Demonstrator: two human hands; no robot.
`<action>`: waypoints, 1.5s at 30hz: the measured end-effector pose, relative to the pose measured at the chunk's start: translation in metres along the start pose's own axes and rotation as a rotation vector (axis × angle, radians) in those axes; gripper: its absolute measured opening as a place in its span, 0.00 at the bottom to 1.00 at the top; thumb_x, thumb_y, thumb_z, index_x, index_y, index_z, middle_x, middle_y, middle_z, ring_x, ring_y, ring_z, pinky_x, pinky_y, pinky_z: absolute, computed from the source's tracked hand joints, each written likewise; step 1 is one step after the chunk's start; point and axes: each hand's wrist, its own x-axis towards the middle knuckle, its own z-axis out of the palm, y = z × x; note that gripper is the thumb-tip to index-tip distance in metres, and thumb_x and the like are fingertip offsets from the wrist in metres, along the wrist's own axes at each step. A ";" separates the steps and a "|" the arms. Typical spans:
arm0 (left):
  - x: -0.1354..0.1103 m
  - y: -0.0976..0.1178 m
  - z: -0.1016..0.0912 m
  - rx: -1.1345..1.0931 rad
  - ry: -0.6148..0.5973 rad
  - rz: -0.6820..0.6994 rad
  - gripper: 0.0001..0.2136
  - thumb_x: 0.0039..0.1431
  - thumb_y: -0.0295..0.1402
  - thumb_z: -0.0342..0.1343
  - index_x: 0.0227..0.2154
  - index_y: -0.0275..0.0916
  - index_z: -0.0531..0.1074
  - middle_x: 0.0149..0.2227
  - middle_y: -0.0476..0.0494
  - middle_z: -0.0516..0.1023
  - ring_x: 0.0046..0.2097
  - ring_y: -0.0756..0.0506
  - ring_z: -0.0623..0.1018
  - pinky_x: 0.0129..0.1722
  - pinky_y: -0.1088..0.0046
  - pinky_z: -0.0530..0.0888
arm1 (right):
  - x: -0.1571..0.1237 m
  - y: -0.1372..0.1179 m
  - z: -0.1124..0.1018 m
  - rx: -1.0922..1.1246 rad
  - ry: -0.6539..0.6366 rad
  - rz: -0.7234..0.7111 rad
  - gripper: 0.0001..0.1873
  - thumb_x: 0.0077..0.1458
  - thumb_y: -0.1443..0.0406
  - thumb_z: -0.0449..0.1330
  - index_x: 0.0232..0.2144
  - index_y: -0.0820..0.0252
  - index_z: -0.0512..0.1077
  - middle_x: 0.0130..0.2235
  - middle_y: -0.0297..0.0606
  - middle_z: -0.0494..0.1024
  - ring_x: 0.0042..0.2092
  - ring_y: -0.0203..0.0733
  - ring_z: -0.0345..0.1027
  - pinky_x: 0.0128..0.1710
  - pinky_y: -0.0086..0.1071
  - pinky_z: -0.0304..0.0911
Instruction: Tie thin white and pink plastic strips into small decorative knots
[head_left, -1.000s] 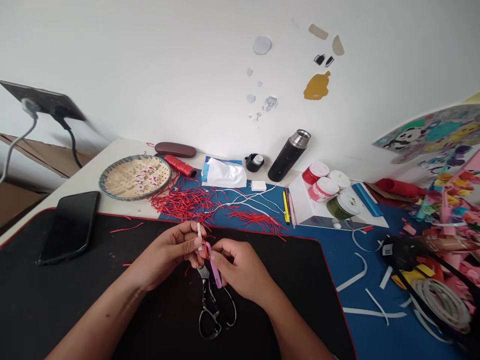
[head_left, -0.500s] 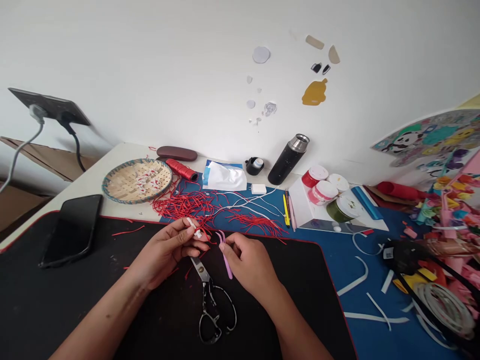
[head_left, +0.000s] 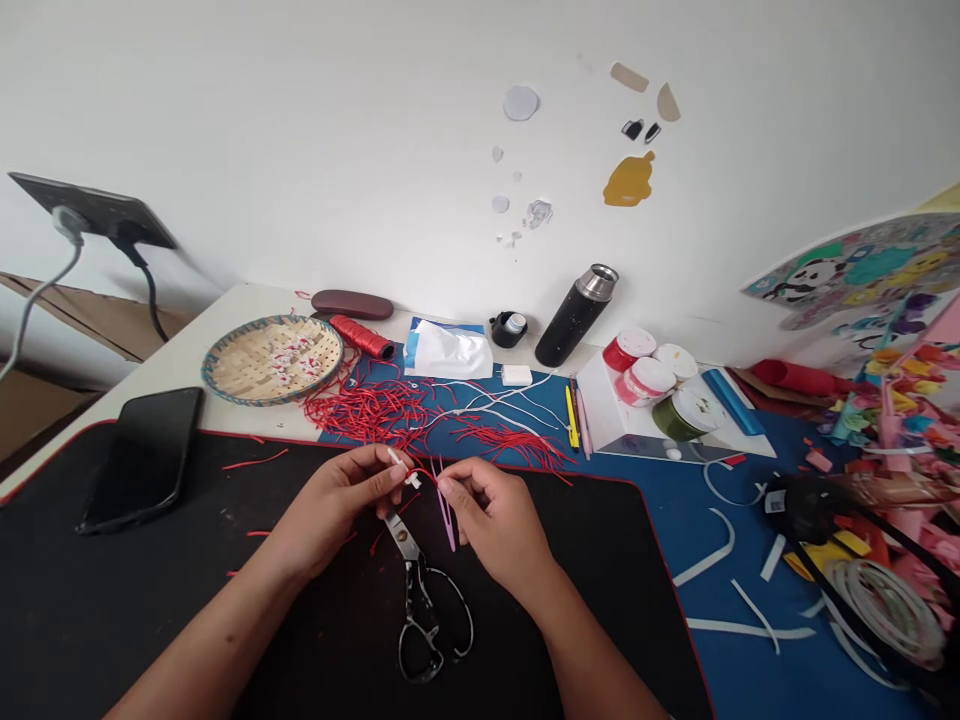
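My left hand (head_left: 358, 490) pinches a small white knotted or folded piece (head_left: 413, 480) with a thin white end sticking up between thumb and forefinger. From that piece a red cord (head_left: 426, 472) arches across to my right hand (head_left: 487, 505), whose thumb and forefinger are closed on it. Pink tweezers (head_left: 447, 520) stand along the left side of my right hand, points up; whether its other fingers hold them I cannot tell. Beneath both hands, black-handled scissors (head_left: 421, 600) lie on the black mat (head_left: 315, 650), their blades partly hidden by my left hand.
Cut red cords (head_left: 367, 412) lie in a heap behind the hands, near a red thread spool (head_left: 361, 337) and a woven basket (head_left: 225, 375) holding small red-and-white pieces. A phone (head_left: 150, 460) is at left. A black flask (head_left: 574, 318) and several lidded tubs (head_left: 647, 382) stand behind.
My right thumb and forefinger have gone from the tweezers to the red cord. The tweezers now point more upright, and the white piece has shifted slightly right and down.
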 end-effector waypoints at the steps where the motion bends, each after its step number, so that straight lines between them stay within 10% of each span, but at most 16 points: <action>1: 0.000 0.000 0.001 0.038 -0.015 0.006 0.15 0.50 0.43 0.77 0.31 0.38 0.83 0.26 0.48 0.77 0.27 0.49 0.71 0.25 0.77 0.70 | 0.000 -0.001 0.000 0.030 -0.003 0.003 0.12 0.70 0.58 0.58 0.38 0.57 0.78 0.25 0.29 0.73 0.25 0.36 0.67 0.28 0.29 0.59; 20: -0.002 0.002 0.007 0.385 -0.013 0.091 0.20 0.54 0.54 0.71 0.31 0.40 0.80 0.27 0.49 0.76 0.28 0.47 0.71 0.28 0.75 0.69 | -0.005 -0.009 0.002 -0.005 -0.002 -0.134 0.12 0.68 0.57 0.61 0.40 0.56 0.82 0.25 0.32 0.76 0.28 0.38 0.68 0.31 0.30 0.62; 45: -0.007 0.001 0.006 0.245 -0.137 -0.010 0.18 0.57 0.50 0.70 0.33 0.39 0.80 0.26 0.51 0.72 0.24 0.51 0.66 0.22 0.77 0.65 | -0.002 -0.007 0.003 -0.107 -0.029 -0.039 0.08 0.67 0.62 0.61 0.39 0.56 0.81 0.24 0.29 0.74 0.27 0.37 0.66 0.31 0.29 0.59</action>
